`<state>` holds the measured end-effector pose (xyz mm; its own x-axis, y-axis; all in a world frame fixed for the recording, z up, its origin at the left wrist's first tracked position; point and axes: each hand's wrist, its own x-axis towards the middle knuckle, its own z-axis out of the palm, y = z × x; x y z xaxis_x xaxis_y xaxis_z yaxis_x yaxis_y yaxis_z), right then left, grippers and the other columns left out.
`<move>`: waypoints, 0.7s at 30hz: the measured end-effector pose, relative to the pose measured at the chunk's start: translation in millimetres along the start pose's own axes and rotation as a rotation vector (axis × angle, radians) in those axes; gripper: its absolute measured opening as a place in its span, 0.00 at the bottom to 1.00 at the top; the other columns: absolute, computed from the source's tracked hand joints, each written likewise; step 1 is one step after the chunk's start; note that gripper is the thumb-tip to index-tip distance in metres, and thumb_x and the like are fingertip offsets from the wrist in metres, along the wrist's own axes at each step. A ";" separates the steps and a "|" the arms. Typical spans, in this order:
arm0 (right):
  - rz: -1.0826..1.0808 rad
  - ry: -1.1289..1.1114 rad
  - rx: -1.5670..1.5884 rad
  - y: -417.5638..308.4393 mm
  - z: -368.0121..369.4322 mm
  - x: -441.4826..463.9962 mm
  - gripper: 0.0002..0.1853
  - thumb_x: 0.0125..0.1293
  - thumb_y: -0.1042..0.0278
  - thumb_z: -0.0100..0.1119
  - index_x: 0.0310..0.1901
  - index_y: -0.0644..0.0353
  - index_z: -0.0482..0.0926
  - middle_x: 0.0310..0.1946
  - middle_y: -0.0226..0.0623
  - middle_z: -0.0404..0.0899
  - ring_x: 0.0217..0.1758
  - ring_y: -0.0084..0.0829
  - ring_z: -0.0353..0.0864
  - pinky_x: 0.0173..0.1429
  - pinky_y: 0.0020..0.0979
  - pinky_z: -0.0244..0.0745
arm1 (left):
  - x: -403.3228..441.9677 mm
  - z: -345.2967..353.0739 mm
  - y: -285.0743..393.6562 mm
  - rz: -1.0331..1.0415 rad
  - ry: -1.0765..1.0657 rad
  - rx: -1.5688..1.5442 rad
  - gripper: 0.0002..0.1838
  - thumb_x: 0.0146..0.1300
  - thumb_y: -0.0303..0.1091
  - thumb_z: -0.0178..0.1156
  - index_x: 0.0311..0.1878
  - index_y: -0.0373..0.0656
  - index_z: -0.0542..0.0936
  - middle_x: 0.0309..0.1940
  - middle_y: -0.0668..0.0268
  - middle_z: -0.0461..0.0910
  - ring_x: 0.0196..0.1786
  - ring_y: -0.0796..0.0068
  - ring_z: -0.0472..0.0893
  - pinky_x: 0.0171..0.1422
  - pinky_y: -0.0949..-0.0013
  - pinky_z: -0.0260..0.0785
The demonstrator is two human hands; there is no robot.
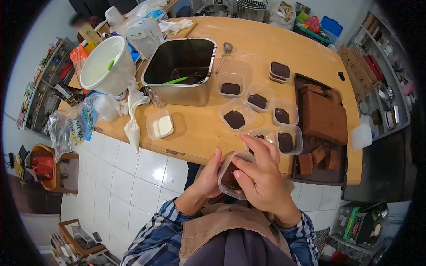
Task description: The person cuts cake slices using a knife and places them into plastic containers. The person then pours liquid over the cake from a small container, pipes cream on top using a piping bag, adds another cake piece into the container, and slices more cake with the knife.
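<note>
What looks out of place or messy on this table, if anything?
The piping bag pokes its tip past the near edge of the table, so it might drip. Along that edge, a dark, ragged patch looks worn or chipped.

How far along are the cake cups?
Done, apparently: one cup, layered to near its rim. In hand: left hand holds a container, right hand's fingers reaching in over brown cake. Likely left: six cups with dark layers low inside; large cake slab remains.
</note>
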<state>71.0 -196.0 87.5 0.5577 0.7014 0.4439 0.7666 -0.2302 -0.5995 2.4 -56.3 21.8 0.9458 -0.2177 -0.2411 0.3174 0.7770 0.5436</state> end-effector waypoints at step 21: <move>0.024 -0.020 -0.059 3.8 -23.1 -2.7 0.15 0.49 0.72 0.57 0.41 0.62 0.79 0.56 0.50 0.67 0.56 0.49 0.63 0.60 0.46 0.53 | 7.9 12.1 10.6 -0.083 -0.017 -0.241 0.42 0.61 0.70 0.25 0.54 0.41 0.70 0.41 0.54 0.78 0.34 0.62 0.82 0.25 0.66 0.77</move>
<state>79.7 -214.3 99.3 0.5700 0.7086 0.4160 0.7708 -0.2858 -0.5694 14.1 -56.9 35.5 0.9188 -0.2950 -0.2623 0.3704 0.8739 0.3147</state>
